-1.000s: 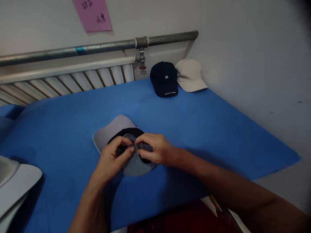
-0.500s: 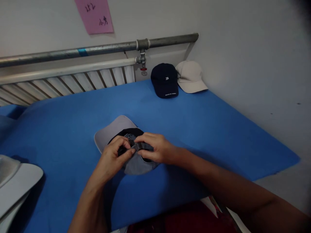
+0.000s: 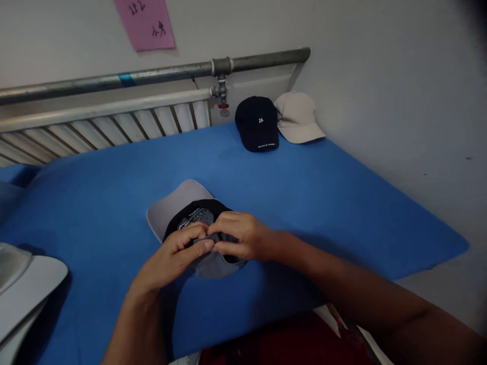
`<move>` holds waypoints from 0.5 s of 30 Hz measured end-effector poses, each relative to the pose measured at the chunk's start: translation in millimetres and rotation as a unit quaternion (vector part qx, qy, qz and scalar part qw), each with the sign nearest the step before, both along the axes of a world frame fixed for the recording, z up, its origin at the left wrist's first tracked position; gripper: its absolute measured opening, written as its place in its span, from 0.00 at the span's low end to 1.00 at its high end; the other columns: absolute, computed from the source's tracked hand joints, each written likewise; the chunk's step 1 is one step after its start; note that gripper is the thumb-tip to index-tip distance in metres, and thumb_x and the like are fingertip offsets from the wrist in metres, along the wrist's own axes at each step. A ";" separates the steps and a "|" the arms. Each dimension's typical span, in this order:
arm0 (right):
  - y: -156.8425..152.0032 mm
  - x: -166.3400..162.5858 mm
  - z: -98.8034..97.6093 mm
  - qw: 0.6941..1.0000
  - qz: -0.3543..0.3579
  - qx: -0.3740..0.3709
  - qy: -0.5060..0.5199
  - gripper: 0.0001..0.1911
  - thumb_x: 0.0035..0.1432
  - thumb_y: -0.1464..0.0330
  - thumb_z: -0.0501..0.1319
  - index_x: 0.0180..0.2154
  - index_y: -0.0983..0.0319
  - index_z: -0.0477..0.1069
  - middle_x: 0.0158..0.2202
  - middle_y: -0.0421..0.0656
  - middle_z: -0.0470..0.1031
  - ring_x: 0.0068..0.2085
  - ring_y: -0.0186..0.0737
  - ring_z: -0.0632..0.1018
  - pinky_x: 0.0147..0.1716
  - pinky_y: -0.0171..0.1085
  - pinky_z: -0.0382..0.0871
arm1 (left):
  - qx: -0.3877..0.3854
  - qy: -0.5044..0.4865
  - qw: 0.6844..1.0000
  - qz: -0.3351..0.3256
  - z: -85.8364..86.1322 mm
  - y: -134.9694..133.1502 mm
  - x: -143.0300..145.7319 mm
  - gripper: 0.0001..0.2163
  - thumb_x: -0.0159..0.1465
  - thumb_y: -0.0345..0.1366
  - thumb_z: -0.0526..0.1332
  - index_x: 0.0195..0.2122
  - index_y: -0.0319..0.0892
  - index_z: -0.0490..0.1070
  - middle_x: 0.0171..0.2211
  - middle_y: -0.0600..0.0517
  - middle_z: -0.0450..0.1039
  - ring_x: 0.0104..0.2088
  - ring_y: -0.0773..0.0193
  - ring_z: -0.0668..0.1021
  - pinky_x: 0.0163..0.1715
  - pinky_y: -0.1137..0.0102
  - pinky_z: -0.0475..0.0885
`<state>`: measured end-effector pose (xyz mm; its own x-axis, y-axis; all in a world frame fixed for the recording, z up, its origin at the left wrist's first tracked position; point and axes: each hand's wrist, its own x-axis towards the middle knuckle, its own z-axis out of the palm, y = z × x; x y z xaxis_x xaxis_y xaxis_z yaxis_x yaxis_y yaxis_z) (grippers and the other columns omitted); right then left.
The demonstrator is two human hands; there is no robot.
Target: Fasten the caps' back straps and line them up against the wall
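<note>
An upturned grey cap [image 3: 173, 204] with a black lining lies on the blue mat [image 3: 304, 192] in front of me, brim pointing away. My left hand [image 3: 178, 251] and my right hand [image 3: 241, 235] meet over the cap's back edge. Both pinch its narrow grey strap [image 3: 207, 239] between thumb and fingers. The rear of the cap is partly hidden under my hands.
A dark navy cap [image 3: 256, 124] and a beige cap [image 3: 299, 117] sit at the mat's far right, by the wall. A radiator [image 3: 102, 126] and metal pipes [image 3: 152, 76] run along the back. Pale caps [image 3: 26, 284] lie at the left edge.
Both hands have shifted slightly toward me along the strap, uncovering more of the cap's black lining. The cap itself has stayed in place.
</note>
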<state>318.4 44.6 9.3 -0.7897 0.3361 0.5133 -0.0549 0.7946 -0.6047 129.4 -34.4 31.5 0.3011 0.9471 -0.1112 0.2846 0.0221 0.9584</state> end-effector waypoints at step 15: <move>-0.2 2.1 3.8 0.999 0.009 -0.030 -0.018 0.08 0.58 0.67 0.62 0.40 0.64 0.72 0.32 0.41 0.72 0.33 0.33 0.73 0.35 0.34 0.70 | -0.096 -0.070 0.992 0.038 -6.6 -4.4 -4.4 0.19 0.62 0.43 0.60 0.20 0.41 0.55 0.21 0.57 0.49 0.24 0.69 0.54 0.23 0.70 0.51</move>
<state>320.5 44.4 13.0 -0.8135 0.3512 0.4634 -0.0452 0.7564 -0.6526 125.0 -38.9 24.9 0.2545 0.9331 -0.2542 0.1390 0.2248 0.9644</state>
